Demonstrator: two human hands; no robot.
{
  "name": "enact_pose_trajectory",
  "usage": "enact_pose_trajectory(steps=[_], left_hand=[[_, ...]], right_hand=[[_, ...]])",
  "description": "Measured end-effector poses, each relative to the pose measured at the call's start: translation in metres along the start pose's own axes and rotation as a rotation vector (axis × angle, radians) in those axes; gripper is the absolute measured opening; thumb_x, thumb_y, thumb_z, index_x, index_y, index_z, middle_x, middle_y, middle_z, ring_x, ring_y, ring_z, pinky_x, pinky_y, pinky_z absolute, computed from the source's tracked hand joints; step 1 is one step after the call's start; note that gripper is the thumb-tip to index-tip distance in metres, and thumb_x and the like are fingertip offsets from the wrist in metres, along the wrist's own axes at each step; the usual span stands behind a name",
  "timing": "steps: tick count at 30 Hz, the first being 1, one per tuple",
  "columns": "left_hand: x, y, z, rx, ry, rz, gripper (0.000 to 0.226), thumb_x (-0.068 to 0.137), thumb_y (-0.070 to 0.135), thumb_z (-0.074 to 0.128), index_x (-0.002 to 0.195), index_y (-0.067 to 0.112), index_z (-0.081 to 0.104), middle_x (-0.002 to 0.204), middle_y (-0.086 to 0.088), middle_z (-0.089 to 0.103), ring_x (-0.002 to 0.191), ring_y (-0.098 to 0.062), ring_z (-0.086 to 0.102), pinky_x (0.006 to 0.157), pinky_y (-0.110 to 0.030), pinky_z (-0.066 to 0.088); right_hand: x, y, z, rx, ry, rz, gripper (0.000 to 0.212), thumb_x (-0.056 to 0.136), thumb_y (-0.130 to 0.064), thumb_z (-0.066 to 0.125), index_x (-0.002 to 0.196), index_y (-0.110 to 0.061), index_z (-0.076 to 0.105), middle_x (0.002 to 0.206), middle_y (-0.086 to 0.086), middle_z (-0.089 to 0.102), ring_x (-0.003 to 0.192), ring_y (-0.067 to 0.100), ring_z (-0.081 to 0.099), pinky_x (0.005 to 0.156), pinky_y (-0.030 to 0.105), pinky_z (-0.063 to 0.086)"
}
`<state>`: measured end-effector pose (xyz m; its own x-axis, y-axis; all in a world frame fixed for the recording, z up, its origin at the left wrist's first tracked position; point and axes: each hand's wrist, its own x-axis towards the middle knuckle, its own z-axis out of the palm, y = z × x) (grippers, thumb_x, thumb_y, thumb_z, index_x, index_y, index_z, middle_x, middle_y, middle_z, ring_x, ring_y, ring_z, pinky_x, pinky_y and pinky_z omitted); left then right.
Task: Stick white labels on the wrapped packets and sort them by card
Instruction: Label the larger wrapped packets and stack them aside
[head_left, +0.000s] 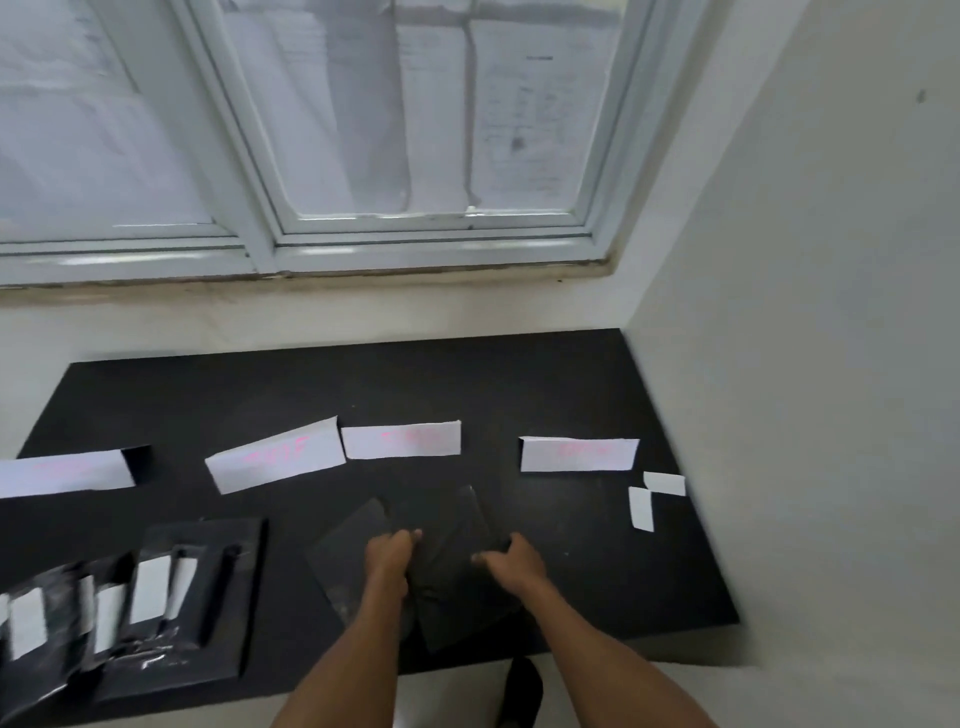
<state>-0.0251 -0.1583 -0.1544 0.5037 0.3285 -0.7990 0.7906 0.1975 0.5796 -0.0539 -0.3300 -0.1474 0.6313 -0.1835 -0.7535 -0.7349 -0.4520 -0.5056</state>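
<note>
Seemingly mid-labelling: left hand (390, 555) and right hand (511, 564) curl fingers round a bare black packet (452, 540) between them; next probably means fetching a white label (641, 508) beyond the right hand

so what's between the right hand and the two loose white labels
Nothing but bare black table, in the head view, between the right hand gripping a black packet and the white labels.

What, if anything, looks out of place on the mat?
The second card from the left lies rotated, its right end nearer the window; the leftmost card, third card and rightmost card sit roughly level.
</note>
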Motion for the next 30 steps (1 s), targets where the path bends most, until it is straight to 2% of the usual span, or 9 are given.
enact_pose_trajectory(steps=[2, 4, 7, 10, 13, 16, 19, 22, 30], left_hand=[[-0.005, 0.009, 0.02, -0.079, -0.112, 0.018, 0.026, 0.086, -0.004, 0.064, 0.112, -0.006, 0.063, 0.097, -0.019, 0.067, 0.081, -0.031, 0.064, 0.084, -0.042, 0.054], [-0.014, 0.021, 0.039, -0.107, -0.249, 0.032, 0.024, 0.091, -0.002, 0.059, 0.114, 0.001, 0.061, 0.097, -0.019, 0.068, 0.083, -0.031, 0.066, 0.08, -0.043, 0.055], [-0.026, 0.034, 0.063, -0.115, -0.352, 0.1, 0.019, 0.092, 0.005, 0.06, 0.111, 0.006, 0.064, 0.101, -0.018, 0.071, 0.088, -0.032, 0.068, 0.077, -0.041, 0.058], [-0.038, 0.042, 0.087, -0.138, -0.375, 0.147, 0.017, 0.091, 0.012, 0.062, 0.108, 0.011, 0.067, 0.106, -0.018, 0.071, 0.099, -0.035, 0.066, 0.09, -0.046, 0.054], [-0.046, 0.047, 0.107, -0.148, -0.396, 0.149, 0.022, 0.092, 0.013, 0.062, 0.112, 0.008, 0.067, 0.109, -0.02, 0.07, 0.104, -0.038, 0.065, 0.096, -0.051, 0.051], [-0.051, 0.051, 0.124, -0.114, -0.395, 0.15, 0.023, 0.092, 0.012, 0.062, 0.113, 0.006, 0.066, 0.109, -0.02, 0.07, 0.103, -0.038, 0.065, 0.094, -0.05, 0.052], [-0.055, 0.05, 0.132, -0.099, -0.415, 0.137, 0.017, 0.093, 0.011, 0.06, 0.108, 0.008, 0.067, 0.105, -0.019, 0.071, 0.093, -0.034, 0.067, 0.079, -0.041, 0.057], [-0.056, 0.048, 0.135, -0.091, -0.417, 0.122, 0.014, 0.093, 0.011, 0.06, 0.105, 0.01, 0.067, 0.102, -0.017, 0.072, 0.09, -0.032, 0.069, 0.07, -0.036, 0.058], [-0.049, 0.046, 0.133, -0.089, -0.399, 0.106, 0.024, 0.091, 0.012, 0.062, 0.114, 0.006, 0.066, 0.108, -0.021, 0.071, 0.104, -0.039, 0.066, 0.087, -0.045, 0.055]], right_hand=[[0.007, 0.012, -0.014, 0.071, 0.009, 0.012, 0.064, 0.077, -0.052, 0.068, 0.124, -0.01, 0.057, 0.126, 0.009, 0.06, 0.114, 0.026, 0.058, 0.092, 0.029, 0.045], [0.014, 0.022, -0.032, 0.085, 0.064, -0.04, 0.045, 0.081, -0.058, 0.062, 0.088, -0.014, 0.067, 0.099, 0.008, 0.068, 0.094, 0.024, 0.063, 0.083, 0.031, 0.048], [0.024, 0.032, -0.063, 0.206, 0.147, -0.102, 0.049, 0.088, -0.054, 0.056, 0.058, -0.016, 0.056, 0.066, 0.004, 0.063, 0.069, 0.023, 0.061, 0.076, 0.04, 0.053], [0.036, 0.045, -0.109, 0.198, 0.302, -0.155, 0.035, 0.091, -0.037, 0.06, 0.066, -0.013, 0.064, 0.069, 0.006, 0.066, 0.071, 0.023, 0.063, 0.07, 0.036, 0.051], [0.057, 0.064, -0.152, 0.126, 0.53, -0.056, 0.018, 0.087, -0.022, 0.065, 0.092, -0.005, 0.07, 0.1, 0.015, 0.07, 0.096, 0.032, 0.064, 0.077, 0.031, 0.046], [0.077, 0.083, -0.18, 0.096, 0.614, 0.103, 0.032, 0.084, -0.018, 0.065, 0.111, 0.001, 0.064, 0.118, 0.022, 0.061, 0.109, 0.039, 0.057, 0.088, 0.04, 0.047], [0.088, 0.09, -0.191, 0.087, 0.607, 0.159, 0.043, 0.083, -0.018, 0.068, 0.12, 0.002, 0.058, 0.126, 0.024, 0.053, 0.116, 0.041, 0.052, 0.092, 0.044, 0.045], [0.097, 0.094, -0.193, 0.104, 0.619, 0.132, 0.04, 0.083, -0.016, 0.069, 0.118, -0.001, 0.061, 0.124, 0.023, 0.055, 0.114, 0.041, 0.054, 0.091, 0.043, 0.046], [0.11, 0.09, -0.192, 0.184, 0.676, 0.077, 0.007, 0.081, -0.015, 0.07, 0.084, -0.009, 0.071, 0.104, 0.02, 0.066, 0.096, 0.039, 0.061, 0.075, 0.037, 0.049]])
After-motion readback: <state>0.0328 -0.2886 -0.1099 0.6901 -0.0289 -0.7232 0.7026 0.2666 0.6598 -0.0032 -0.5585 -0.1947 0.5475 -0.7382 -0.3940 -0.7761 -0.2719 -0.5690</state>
